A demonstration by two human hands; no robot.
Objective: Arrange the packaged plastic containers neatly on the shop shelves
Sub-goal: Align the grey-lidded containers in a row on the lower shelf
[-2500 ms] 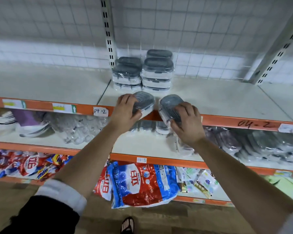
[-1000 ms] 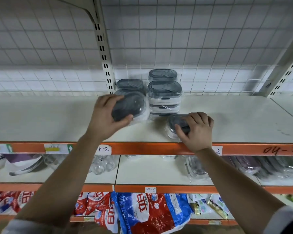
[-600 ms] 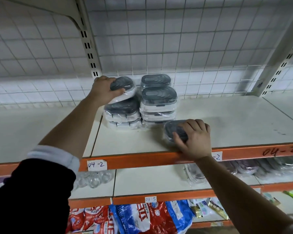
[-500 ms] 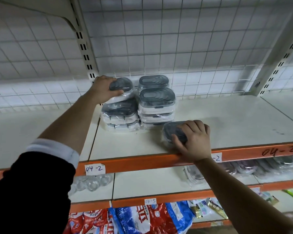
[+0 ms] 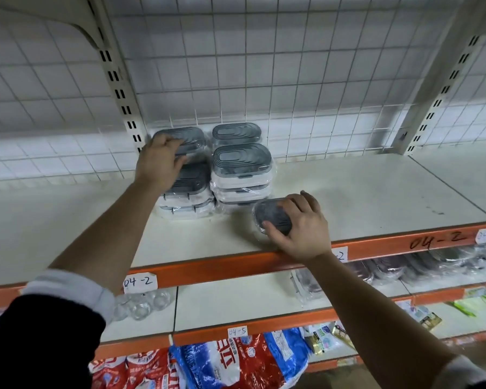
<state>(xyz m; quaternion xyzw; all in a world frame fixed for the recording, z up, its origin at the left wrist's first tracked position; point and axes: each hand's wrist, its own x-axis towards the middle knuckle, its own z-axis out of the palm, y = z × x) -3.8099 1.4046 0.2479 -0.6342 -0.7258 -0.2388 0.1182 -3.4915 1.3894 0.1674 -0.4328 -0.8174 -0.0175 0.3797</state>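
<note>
Several shrink-wrapped clear containers with grey lids stand in stacks at the back of the top shelf (image 5: 362, 192). My left hand (image 5: 159, 164) rests with its fingers on the grey lid of the rear left container (image 5: 190, 137), which sits on top of the back-left stack. In front of it is the front left stack (image 5: 190, 189), and to the right the front right stack (image 5: 242, 167) and a rear right container (image 5: 236, 133). My right hand (image 5: 298, 228) grips a single wrapped container (image 5: 270, 216) lying on the shelf near the orange front edge.
A slotted upright post (image 5: 118, 80) rises just left of the stacks and a wire grid backs the shelf. The lower shelf (image 5: 236, 301) holds clear wrapped goods, and red and blue bags (image 5: 236, 360) lie below.
My left hand carried its container up from the shelf front and set it on the back-left stack, fingers now loosened on its lid. My right hand has kept its container near the shelf edge.
</note>
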